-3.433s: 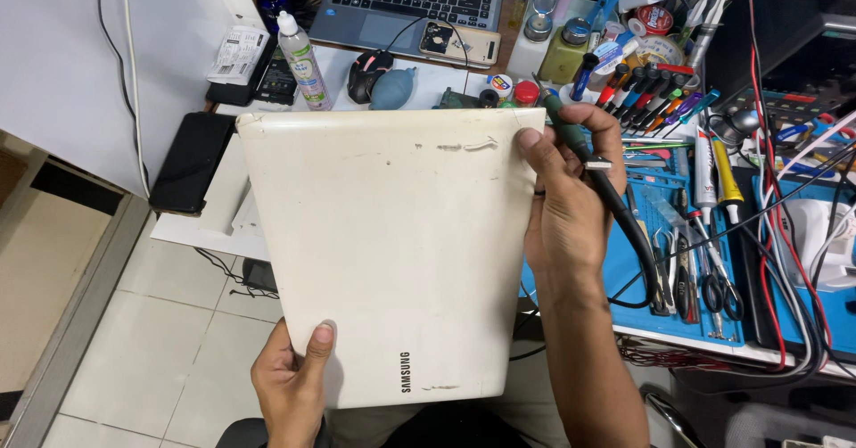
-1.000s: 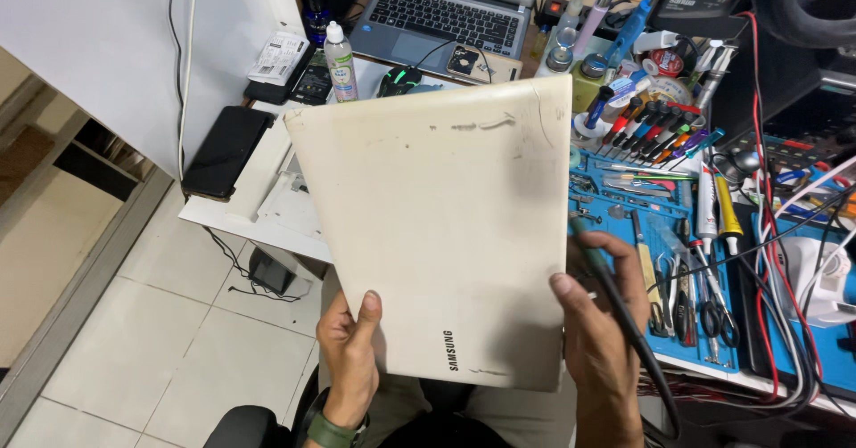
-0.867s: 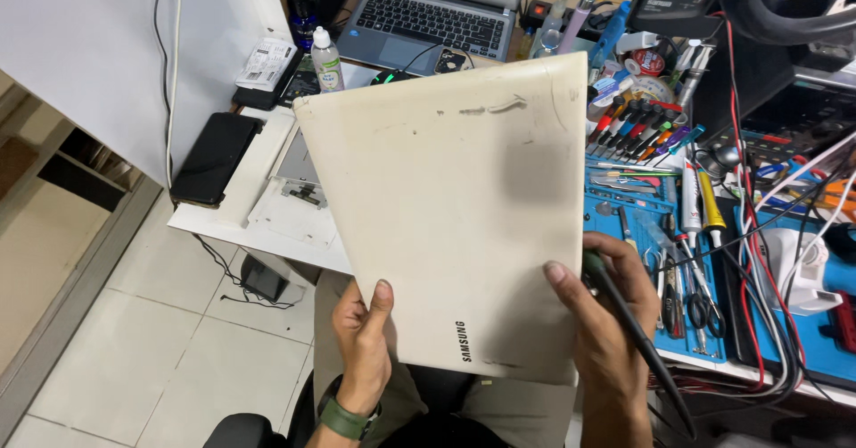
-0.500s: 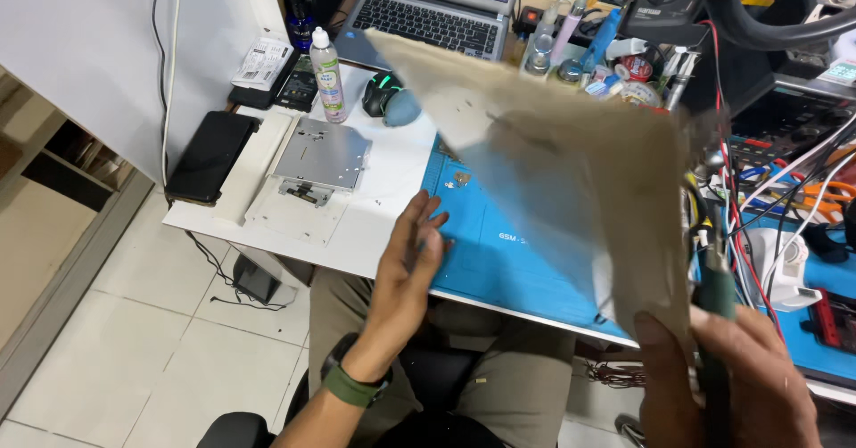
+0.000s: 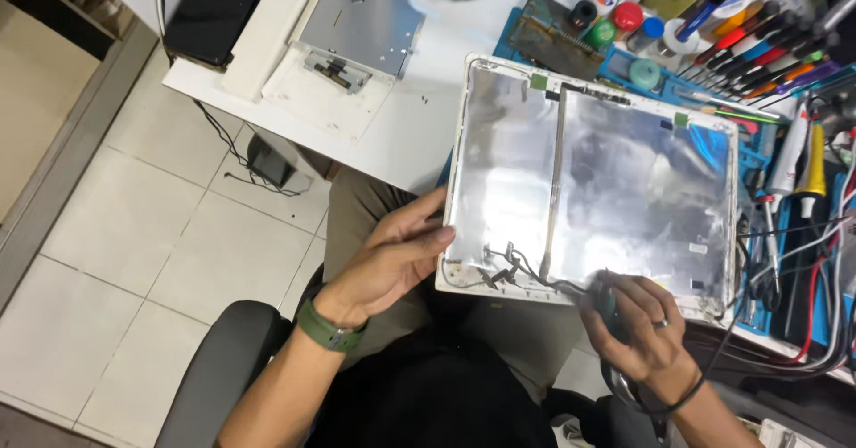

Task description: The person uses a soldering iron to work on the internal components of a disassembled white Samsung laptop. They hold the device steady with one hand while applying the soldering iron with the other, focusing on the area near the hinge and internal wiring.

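Hands first: my left hand point(image 5: 392, 256) rests with loosely curled, half-open fingers against the 9 o'clock edge of the laptop lid shell point(image 5: 597, 180), touching it rather than gripping. My right hand point(image 5: 637, 323) is closed around a dark-handled tool point(image 5: 608, 304) at the shell's 6 o'clock edge, just beside a bundle of thin dark cables point(image 5: 517, 265) running along the inside of that edge.

The shell lies inside-up, foil-lined and white-rimmed, partly on the bench point(image 5: 401, 127) and partly over my lap. I count two small green tape squares on its 12 o'clock rim: one point(image 5: 539, 81) toward 11 o'clock, one point(image 5: 682, 119) toward 1 o'clock.

At 12 o'clock of the shell stand round caps: one red point(image 5: 627, 16), one green point(image 5: 602, 33), one teal point(image 5: 644, 73); what is under them I cannot tell. At 1 o'clock a row of screwdrivers point(image 5: 758, 51) with coloured handles lies fanned on the blue mat point(image 5: 758, 145); they overlap too much to count exactly.

At 10 o'clock one grey metal plate point(image 5: 361, 24) sits on a white panel point(image 5: 321, 96). One flat black slab point(image 5: 214, 7) lies at the bench's far 10 o'clock corner. A green band point(image 5: 328, 330) circles my left wrist.
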